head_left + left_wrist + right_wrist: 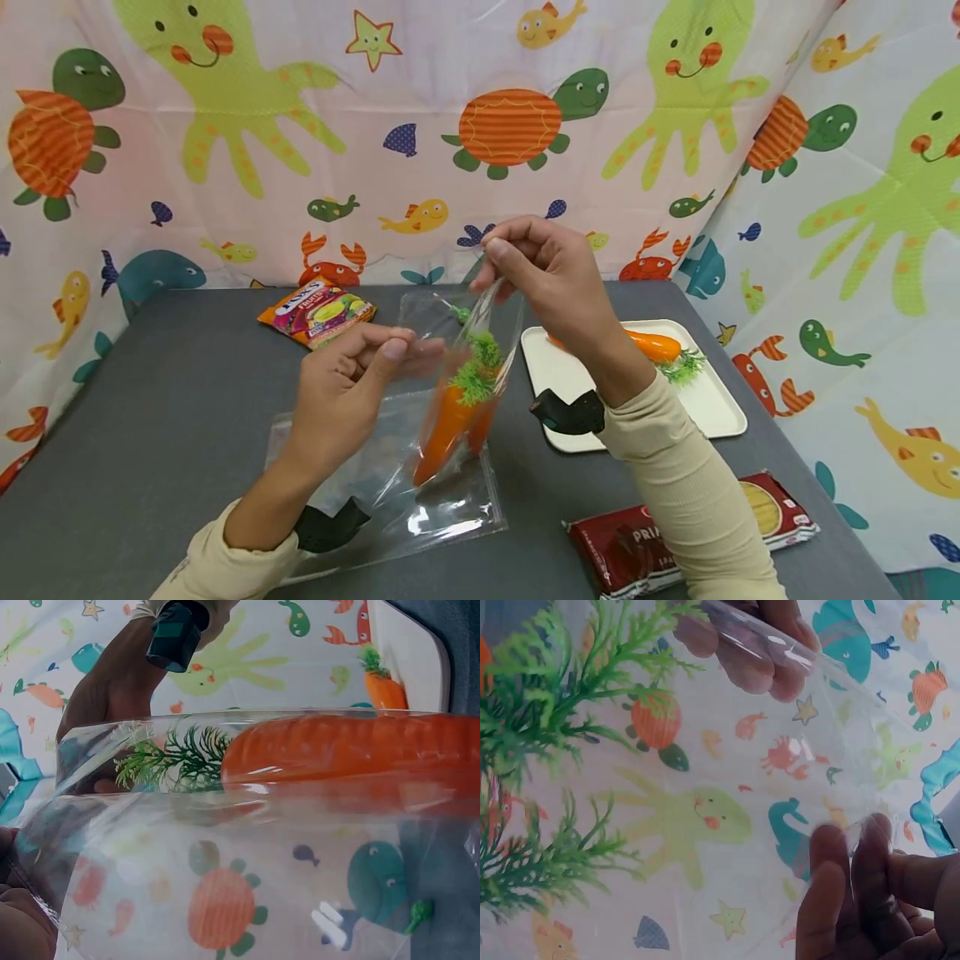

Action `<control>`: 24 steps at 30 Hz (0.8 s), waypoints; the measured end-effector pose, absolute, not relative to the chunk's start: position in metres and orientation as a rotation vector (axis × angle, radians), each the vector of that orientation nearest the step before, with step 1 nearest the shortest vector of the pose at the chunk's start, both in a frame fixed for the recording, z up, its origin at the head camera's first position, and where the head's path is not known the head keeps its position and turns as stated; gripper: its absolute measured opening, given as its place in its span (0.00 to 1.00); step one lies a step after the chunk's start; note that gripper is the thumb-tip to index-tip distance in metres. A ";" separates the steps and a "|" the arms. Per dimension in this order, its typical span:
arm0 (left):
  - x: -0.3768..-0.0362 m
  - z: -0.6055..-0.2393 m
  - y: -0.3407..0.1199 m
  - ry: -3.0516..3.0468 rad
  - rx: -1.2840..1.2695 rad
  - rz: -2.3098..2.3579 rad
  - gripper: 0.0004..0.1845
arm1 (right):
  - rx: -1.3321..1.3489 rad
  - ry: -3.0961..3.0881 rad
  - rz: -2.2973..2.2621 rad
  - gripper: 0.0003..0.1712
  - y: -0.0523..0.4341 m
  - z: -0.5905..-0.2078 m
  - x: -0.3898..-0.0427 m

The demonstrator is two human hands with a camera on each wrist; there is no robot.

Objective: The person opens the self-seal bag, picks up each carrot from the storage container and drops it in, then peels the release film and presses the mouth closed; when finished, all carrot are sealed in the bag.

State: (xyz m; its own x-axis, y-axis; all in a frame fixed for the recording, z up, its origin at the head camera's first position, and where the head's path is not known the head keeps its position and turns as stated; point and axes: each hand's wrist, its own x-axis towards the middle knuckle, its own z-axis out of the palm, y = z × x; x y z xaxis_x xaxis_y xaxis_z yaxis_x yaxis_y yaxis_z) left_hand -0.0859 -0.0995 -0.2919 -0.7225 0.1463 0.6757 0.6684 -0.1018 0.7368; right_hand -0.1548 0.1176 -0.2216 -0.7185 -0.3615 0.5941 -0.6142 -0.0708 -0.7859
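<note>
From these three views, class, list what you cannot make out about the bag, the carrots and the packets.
- Carrots in the clear bag: head view, overlapping, count unclear.
- Tray carrot: head view, right hand covers one end.
- Red packet: sleeve hides its label.
- Orange packet: print too small.
- Left hand: left wrist view, cut by edge.

Only two printed texts are showing, both in the head view. The orange candy packet [318, 311] lying at the far side of the worktop [150, 400] is carrying white lettering on a dark band that seems to read "FOX'S", with a smaller word beneath it that looks like "FRUITS" but is too small to be sure. The dark red pasta pack [637, 546] at the near right is showing the white letters "PRIA", the sleeve [690, 492] covering the rest. The wrist views are showing no writing.
</note>
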 end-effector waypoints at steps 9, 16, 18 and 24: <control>-0.089 -0.291 -0.107 -1.797 -0.848 -1.880 0.09 | 1.011 -2.062 1.792 0.06 0.128 -0.223 -0.163; -0.091 -0.291 -0.115 -1.802 -0.842 -1.883 0.09 | 1.192 -2.181 1.485 0.07 0.138 -0.227 -0.165; -0.092 -0.290 -0.117 -1.799 -0.838 -1.879 0.09 | 1.269 -2.188 1.409 0.08 0.141 -0.227 -0.165; -0.092 -0.290 -0.119 -1.809 -0.826 -1.892 0.09 | 1.454 -2.198 1.125 0.10 0.150 -0.227 -0.165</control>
State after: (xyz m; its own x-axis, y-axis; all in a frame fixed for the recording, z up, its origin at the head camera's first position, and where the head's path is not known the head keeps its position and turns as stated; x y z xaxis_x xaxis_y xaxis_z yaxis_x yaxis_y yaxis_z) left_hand -0.0921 -0.1192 -0.2900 -0.7481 0.1153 0.6535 0.6477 -0.0872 0.7569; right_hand -0.1645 0.1498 -0.2270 -0.4569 -0.6569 0.5998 -0.8707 0.1923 -0.4526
